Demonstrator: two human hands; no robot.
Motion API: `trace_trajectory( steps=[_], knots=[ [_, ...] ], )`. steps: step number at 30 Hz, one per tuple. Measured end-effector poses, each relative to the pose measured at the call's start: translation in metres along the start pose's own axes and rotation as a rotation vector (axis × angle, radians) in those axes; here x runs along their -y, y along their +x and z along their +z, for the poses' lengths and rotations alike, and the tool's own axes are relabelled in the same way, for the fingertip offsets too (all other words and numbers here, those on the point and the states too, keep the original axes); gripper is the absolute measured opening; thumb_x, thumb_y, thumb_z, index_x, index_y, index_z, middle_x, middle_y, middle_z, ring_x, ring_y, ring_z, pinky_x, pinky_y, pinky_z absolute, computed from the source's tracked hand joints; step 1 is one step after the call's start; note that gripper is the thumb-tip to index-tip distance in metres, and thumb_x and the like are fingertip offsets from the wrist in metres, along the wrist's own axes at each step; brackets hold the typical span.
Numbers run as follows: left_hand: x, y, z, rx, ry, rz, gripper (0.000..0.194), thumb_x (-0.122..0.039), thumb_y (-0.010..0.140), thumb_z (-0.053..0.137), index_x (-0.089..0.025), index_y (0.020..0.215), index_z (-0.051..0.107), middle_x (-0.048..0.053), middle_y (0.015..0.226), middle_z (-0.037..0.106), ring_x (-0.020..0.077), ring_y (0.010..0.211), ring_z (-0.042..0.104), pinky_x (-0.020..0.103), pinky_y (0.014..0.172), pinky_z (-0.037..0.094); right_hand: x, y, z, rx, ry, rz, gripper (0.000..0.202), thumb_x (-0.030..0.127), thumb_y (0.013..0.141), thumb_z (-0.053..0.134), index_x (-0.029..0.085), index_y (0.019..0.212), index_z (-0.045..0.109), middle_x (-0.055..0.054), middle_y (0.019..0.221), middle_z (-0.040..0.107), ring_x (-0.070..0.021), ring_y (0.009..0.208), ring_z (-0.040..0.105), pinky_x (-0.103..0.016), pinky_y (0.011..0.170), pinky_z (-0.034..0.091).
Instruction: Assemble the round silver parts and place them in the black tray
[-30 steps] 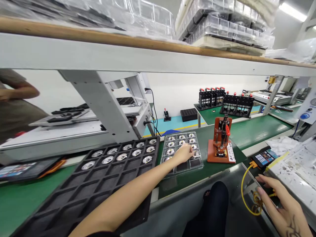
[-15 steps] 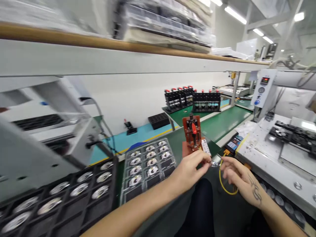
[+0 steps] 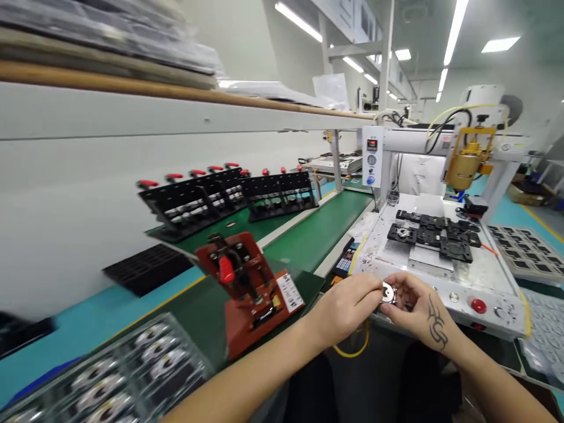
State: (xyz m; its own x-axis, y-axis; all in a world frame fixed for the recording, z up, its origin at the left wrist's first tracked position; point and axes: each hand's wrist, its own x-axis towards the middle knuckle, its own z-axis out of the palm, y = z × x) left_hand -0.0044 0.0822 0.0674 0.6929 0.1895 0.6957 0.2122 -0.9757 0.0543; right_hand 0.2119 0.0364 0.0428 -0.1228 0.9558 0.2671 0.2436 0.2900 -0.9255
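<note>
- Both hands have drawn together since the earlier frame: the right hand [image 3: 414, 305], then apart from the small part, now has its fingers around it, and the view has swung to the right.
- Left hand [image 3: 346, 308]: the grip is nearly closed, thumb and fingertips pinching the near-left rim of the round metal part [image 3: 388, 292].
- Right hand: the grip is partly curled, thumb low on the part and fingers behind its right side; how firmly it presses, I cannot tell.
- That part is held in the air just off the near edge of the white machine bed [image 3: 374, 249], its bright face turned towards the wearer.
- Near the bed's far left corner is a gauge box [image 3: 372, 155]; black holders [image 3: 427, 235] lie around the middle, one with a similar part in it.
- Red clamp stand [image 3: 249, 282] stands on the green surface [image 3: 196, 320], by its right edge, with the clear tray [image 3: 126, 352] of similar parts nearer its left side.
- Handling, as I judge it: pinch by the rim only, keeping fingertips off the bright face and cut-out.
- Let one hand carry the weight while the other turns or steadies; two squeezing at once could flip something this thin.
- Steady the wrists and stay clear of the yellow cable [image 3: 352, 354] hanging below, since a dropped part would fall past the bed's edge.
</note>
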Motion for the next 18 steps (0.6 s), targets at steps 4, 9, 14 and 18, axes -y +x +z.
trace_trajectory(
  steps=[4,9,14,18],
  knots=[
    [0.059,0.058,0.027,0.144,-0.353,-0.293,0.035,-0.021,0.099,0.067,-0.022,0.134,0.061,0.011,0.129,0.073,0.0239,0.118,0.07,0.038,0.101,0.059,-0.012,0.002,-0.052,-0.292,-0.194,-0.011,0.042,0.043,0.077,0.082,0.018,0.108,0.068,0.004,0.069,0.054,-0.0139,0.059,0.048,-0.028,0.056,0.044],
    [0.141,0.127,0.058,0.322,-0.248,-0.553,0.051,-0.03,0.084,0.08,-0.017,0.132,0.069,0.017,0.143,0.068,0.0341,0.133,0.063,0.045,0.113,0.05,-0.005,-0.02,-0.106,-0.422,-0.339,0.013,0.046,0.048,0.082,0.081,0.019,0.116,0.067,0.003,0.071,0.057,-0.0172,0.062,0.055,-0.03,0.059,0.05],
    [0.178,0.151,0.077,0.459,-0.248,-0.573,0.039,-0.037,0.065,0.09,-0.019,0.099,0.081,0.01,0.114,0.08,0.0334,0.108,0.074,0.037,0.092,0.057,0.0,-0.054,-0.119,-0.534,-0.457,-0.002,0.047,0.049,0.086,0.079,0.021,0.121,0.067,0.002,0.073,0.058,-0.0178,0.064,0.056,-0.03,0.06,0.05],
    [0.179,0.157,0.079,0.457,-0.245,-0.56,0.033,-0.033,0.058,0.091,-0.019,0.086,0.079,0.007,0.103,0.08,0.0307,0.097,0.074,0.034,0.085,0.057,-0.003,-0.03,-0.125,-0.481,-0.489,-0.021,0.045,0.049,0.087,0.075,0.019,0.119,0.066,0.002,0.074,0.058,-0.0179,0.064,0.055,-0.031,0.062,0.049]
  ],
)
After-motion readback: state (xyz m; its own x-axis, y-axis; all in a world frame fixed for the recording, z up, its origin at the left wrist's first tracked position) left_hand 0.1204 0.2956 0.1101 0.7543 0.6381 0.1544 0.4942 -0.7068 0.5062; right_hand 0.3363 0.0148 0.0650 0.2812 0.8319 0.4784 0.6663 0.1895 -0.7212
